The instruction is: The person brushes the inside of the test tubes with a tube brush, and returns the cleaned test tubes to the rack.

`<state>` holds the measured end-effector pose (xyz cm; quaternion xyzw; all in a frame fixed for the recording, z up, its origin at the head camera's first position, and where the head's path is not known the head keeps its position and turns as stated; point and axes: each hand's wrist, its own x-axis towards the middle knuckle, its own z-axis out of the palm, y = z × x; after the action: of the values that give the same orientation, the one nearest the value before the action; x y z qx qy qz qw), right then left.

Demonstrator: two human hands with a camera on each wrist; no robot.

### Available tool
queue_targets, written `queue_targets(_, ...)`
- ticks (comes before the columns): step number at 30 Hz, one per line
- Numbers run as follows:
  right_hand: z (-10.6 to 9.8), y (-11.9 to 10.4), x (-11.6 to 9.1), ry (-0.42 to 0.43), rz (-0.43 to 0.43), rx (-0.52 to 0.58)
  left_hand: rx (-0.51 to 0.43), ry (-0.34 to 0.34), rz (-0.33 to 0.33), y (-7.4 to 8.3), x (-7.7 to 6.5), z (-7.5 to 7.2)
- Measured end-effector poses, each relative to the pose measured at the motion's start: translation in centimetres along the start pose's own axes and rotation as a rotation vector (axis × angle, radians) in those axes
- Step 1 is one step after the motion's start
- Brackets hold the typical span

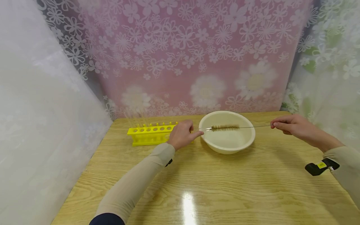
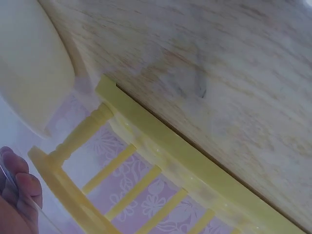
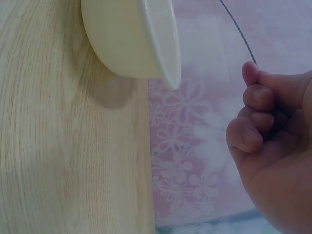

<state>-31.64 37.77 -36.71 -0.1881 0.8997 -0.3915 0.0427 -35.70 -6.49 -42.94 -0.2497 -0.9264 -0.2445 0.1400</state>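
Observation:
In the head view my left hand (image 1: 182, 135) grips a clear glass test tube (image 1: 206, 128), its mouth pointing right; the left wrist view shows fingers (image 2: 29, 184) curled round the glass. My right hand (image 1: 295, 128) pinches the thin twisted wire end of a test tube brush (image 1: 225, 127) between thumb and fingertips. The tan bristles lie level above a cream basin (image 1: 228, 150), in line with the tube. The brush's tip meets the tube's mouth; whether it is inside, I cannot tell. Most of the tube is hidden by my left hand.
Behind my left hand stands a yellow test tube rack (image 1: 152, 129) with several clear tubes (image 1: 136, 118) upright at its left end. The basin sits right of the rack, near the back edge of the wooden table (image 1: 225, 187). Floral curtains (image 1: 197, 62) hang behind and at the sides.

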Motion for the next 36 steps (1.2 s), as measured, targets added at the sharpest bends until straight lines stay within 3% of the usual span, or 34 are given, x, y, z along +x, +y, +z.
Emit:
queue_targets(6, 0.6, -0.6, 0.7, -0.006, 0.032, -0.005, -0.002, -0.025, -0.004, 0.5, -0.1, 0.0)
queue_targets(14, 2.9, -1.8, 2.5, -0.040, 0.076, -0.017, 0.011, -0.019, 0.052, 1.8, 0.1, 0.6)
queue_targets(24, 5.7, -3.4, 3.7, -0.054, 0.019, -0.032, 0.036, 0.009, 0.076, 2.9, 0.0, 1.0)
queue_targets(30, 8.8, -5.3, 5.2, -0.084, -0.090, 0.032, 0.064, 0.031, 0.132, 4.2, 0.4, 1.3)
queue_targets(36, 10.4, -6.3, 5.7, -0.097, -0.072, 0.090, 0.084, 0.018, 0.096, 4.5, 0.5, 1.6)
